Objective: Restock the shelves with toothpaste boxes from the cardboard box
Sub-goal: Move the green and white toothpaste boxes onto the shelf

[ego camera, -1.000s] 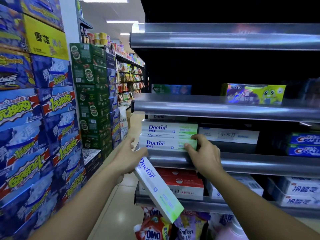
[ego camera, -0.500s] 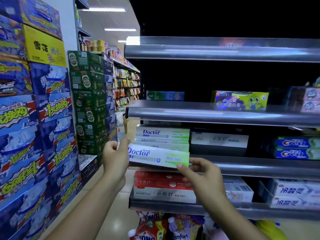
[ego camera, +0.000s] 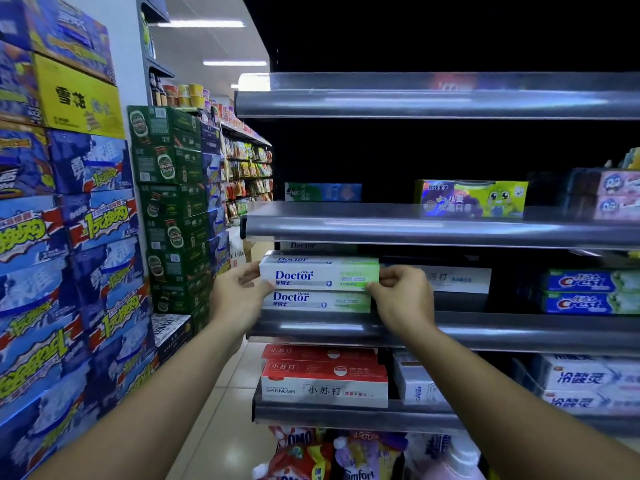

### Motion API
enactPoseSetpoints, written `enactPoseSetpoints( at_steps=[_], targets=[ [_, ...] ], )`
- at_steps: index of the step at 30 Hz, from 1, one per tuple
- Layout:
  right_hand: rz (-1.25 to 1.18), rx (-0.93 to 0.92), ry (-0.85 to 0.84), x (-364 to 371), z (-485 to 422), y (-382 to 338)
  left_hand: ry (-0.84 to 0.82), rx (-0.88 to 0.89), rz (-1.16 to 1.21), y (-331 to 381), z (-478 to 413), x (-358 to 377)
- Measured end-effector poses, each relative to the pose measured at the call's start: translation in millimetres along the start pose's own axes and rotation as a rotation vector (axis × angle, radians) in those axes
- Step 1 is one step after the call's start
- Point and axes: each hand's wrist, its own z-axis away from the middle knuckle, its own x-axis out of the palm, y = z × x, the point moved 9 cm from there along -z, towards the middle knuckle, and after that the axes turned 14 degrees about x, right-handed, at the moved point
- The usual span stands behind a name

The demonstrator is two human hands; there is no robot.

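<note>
- Since half a second ago: Doctor toothpaste box (ego camera: 318,275) raised from in front of the shelf lip to the level of the stack on the shelf, and both hands raised with it.
- Head view, left hand (ego camera: 239,299): fingers and thumb curled round the left end of the Doctor toothpaste box, pinching it; forearm reaching in from lower left.
- Head view, right hand (ego camera: 405,299): thumb and fingertips pinching the right end of the same box; forearm reaching in from lower right.
- Doctor toothpaste box: white with a green end, held level, lettering facing outward, at the left end of the middle shelf (ego camera: 485,332).
- Lower Doctor box (ego camera: 318,301): lying on the middle shelf directly under the held one; whether the two touch cannot be told.
- Rear Doctor box (ego camera: 304,245): partly visible above and behind, under the upper shelf (ego camera: 450,230).
- White soda box (ego camera: 457,278): same shelf, just right of the right hand.
- Crest boxes (ego camera: 588,292): two stacked, far right of the same shelf.
- Red boxes (ego camera: 323,379): two stacked, on the shelf below.
- Children's toothpaste pack (ego camera: 471,199): yellow-green, on the upper shelf.
- Green beer cartons (ego camera: 169,202): stacked in the aisle at left.
- Blue cartons (ego camera: 86,237): stacked nearest, far left.
- Detergent bags (ego camera: 301,452): bottom edge of view.
</note>
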Motion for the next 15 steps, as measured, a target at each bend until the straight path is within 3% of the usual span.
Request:
enactPoseSetpoints(
  at_steps=[5,15],
  targets=[
    [0.047,-0.001,-0.052,13,-8,9,0.042,0.022,-0.142,-9,-6,-3],
    [0.202,0.058,0.05,24,-28,2,0.082,0.042,-0.327,-20,-30,-1]
  ],
)
